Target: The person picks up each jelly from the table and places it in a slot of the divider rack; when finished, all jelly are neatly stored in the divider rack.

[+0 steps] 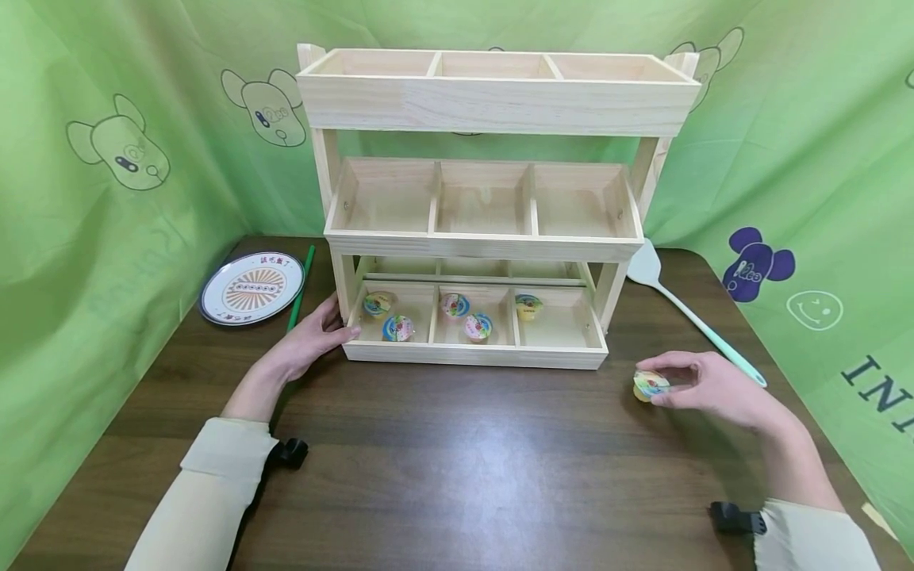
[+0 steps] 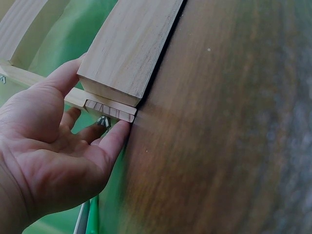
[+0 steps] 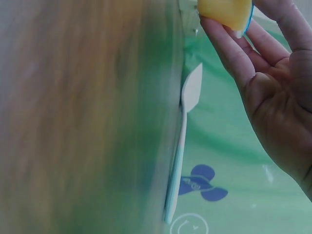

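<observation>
A small jelly cup [image 1: 650,385] with a printed lid and yellow contents is pinched between the thumb and fingers of my right hand [image 1: 721,387], over the table right of the rack. The right wrist view shows its yellow body [image 3: 225,12] at the fingertips. My left hand [image 1: 309,342] grips the lower left corner of a three-tier wooden rack [image 1: 474,354]; in the left wrist view its fingers curl around the leg end [image 2: 109,110] beside a metal wing nut. Pink jelly cups [image 1: 478,327] and yellow ones [image 1: 528,307] lie in the bottom tier's three compartments.
A round plate [image 1: 252,289] and a green stick [image 1: 301,289] lie left of the rack. On the right, a pale spatula [image 1: 693,313] extends along the table behind my right hand. Green curtain [image 1: 143,262] encloses the table's back and sides.
</observation>
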### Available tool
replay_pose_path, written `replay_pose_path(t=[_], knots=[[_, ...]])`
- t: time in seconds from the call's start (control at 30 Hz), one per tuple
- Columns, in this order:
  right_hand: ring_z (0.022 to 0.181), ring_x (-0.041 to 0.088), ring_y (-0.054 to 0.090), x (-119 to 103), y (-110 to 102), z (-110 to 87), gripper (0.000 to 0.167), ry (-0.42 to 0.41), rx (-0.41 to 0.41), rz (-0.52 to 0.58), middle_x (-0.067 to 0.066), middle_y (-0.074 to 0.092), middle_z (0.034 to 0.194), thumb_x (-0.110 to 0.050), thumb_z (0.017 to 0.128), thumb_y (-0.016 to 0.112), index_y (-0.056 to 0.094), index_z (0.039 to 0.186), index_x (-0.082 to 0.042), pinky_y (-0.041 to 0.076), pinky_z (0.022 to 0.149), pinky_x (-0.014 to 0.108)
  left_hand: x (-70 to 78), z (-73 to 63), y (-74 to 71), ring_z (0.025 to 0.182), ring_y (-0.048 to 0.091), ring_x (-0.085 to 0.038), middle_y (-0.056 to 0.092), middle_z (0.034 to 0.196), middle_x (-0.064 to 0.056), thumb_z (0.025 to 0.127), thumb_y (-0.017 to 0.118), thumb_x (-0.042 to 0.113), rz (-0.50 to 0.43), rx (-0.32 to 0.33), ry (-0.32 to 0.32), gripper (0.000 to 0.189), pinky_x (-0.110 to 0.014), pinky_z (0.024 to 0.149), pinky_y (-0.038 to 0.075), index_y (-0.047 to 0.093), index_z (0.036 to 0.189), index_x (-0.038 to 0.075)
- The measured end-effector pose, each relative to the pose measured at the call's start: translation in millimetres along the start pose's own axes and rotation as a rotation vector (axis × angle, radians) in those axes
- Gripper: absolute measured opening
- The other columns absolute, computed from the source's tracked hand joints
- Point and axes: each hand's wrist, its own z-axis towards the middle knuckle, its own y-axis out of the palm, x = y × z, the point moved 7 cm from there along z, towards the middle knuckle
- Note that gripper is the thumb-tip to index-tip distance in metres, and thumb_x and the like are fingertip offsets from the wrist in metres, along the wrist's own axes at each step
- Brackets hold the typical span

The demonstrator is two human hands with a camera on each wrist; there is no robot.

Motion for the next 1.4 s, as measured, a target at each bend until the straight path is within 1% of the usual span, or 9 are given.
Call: replay_pose_path(t=[0.1, 0.2, 0.3, 0.43, 0.6, 0.83, 1.0, 1.27, 1.4], knots=[[0.098, 0.004, 0.062, -7, 0, 6.8, 0.044, -0.004, 0.005, 0.020, -0.004, 0.072, 0.113, -0.025, 0.085, 0.084, 0.071, 0.126, -0.015, 0.048, 0.080, 0.019, 0.6, -0.5, 0.4, 0.153, 0.004, -0.030, 0.000, 0.168, -0.014, 0.102, 0.062, 0.015, 0.002, -0.002, 0.006, 0.092, -0.049, 0.120, 0.014, -0.008, 0.163, 0.011], [0.097, 0.006, 0.065, -12, 0, 13.7, 0.044, -0.023, 0.015, 0.062, -0.001, 0.073, 0.112, -0.022, 0.085, 0.084, 0.071, 0.126, -0.012, 0.051, 0.078, 0.020, 0.3, -0.8, 0.5, 0.153, 0.005, -0.030, 0.000, 0.168, -0.014, 0.102, 0.063, 0.016, 0.001, 0.000, 0.003, 0.093, -0.049, 0.120, 0.014, -0.007, 0.163, 0.012], [0.097, 0.006, 0.065, -18, -1, 19.9, 0.042, -0.045, 0.023, 0.074, 0.000, 0.072, 0.113, -0.020, 0.087, 0.082, 0.071, 0.126, -0.010, 0.051, 0.076, 0.020, -0.1, -0.8, 0.5, 0.153, 0.005, -0.031, 0.000, 0.168, -0.014, 0.102, 0.063, 0.017, 0.000, -0.005, 0.004, 0.093, -0.050, 0.120, 0.014, -0.008, 0.163, 0.012], [0.099, 0.005, 0.064, -23, -3, 28.1, 0.040, -0.064, 0.031, 0.060, -0.001, 0.072, 0.114, -0.021, 0.088, 0.081, 0.071, 0.126, -0.011, 0.050, 0.079, 0.019, -0.1, -0.5, 0.4, 0.153, 0.005, -0.030, 0.000, 0.168, -0.014, 0.102, 0.062, 0.017, -0.003, -0.008, 0.005, 0.093, -0.050, 0.120, 0.014, -0.008, 0.163, 0.012], [0.102, 0.004, 0.063, -28, -4, 37.6, 0.039, -0.068, 0.045, 0.050, 0.000, 0.072, 0.114, -0.022, 0.088, 0.081, 0.071, 0.126, -0.014, 0.048, 0.082, 0.016, 1.1, -0.9, 1.2, 0.153, 0.004, -0.031, 0.001, 0.169, -0.013, 0.102, 0.063, 0.016, -0.005, -0.011, 0.009, 0.093, -0.051, 0.120, 0.014, -0.008, 0.163, 0.013], [0.102, 0.004, 0.063, -35, -4, 50.4, 0.040, -0.088, 0.067, 0.087, 0.003, 0.073, 0.113, -0.018, 0.088, 0.081, 0.071, 0.126, -0.011, 0.047, 0.083, 0.015, 0.3, -0.6, 1.6, 0.153, 0.006, -0.030, 0.002, 0.168, -0.014, 0.102, 0.063, 0.017, -0.010, -0.007, 0.003, 0.093, -0.050, 0.120, 0.016, -0.007, 0.163, 0.013], [0.104, 0.004, 0.062, -38, -3, 59.0, 0.043, -0.077, 0.071, 0.088, 0.004, 0.073, 0.115, -0.021, 0.087, 0.082, 0.071, 0.127, -0.011, 0.046, 0.085, 0.014, 0.3, -1.1, 1.3, 0.153, 0.005, -0.030, 0.001, 0.168, -0.014, 0.102, 0.062, 0.017, 0.002, -0.006, 0.004, 0.092, -0.050, 0.120, 0.015, -0.007, 0.163, 0.013], [0.096, 0.008, 0.064, -46, 2, 72.5, 0.043, -0.104, 0.112, 0.086, 0.006, 0.073, 0.110, -0.020, 0.084, 0.085, 0.073, 0.124, -0.008, 0.048, 0.081, 0.016, 1.2, -1.9, 1.3, 0.153, 0.005, -0.031, 0.001, 0.169, -0.013, 0.102, 0.063, 0.019, 0.008, 0.000, -0.003, 0.093, -0.050, 0.120, 0.015, -0.007, 0.163, 0.013], [0.093, 0.011, 0.064, -48, 7, 79.3, 0.046, -0.090, 0.111, 0.085, 0.007, 0.072, 0.108, -0.022, 0.084, 0.085, 0.072, 0.126, -0.007, 0.048, 0.079, 0.018, 1.6, -2.0, 1.4, 0.153, 0.004, -0.031, 0.000, 0.168, -0.014, 0.102, 0.063, 0.018, 0.006, 0.003, -0.007, 0.093, -0.050, 0.120, 0.015, -0.007, 0.163, 0.012]])
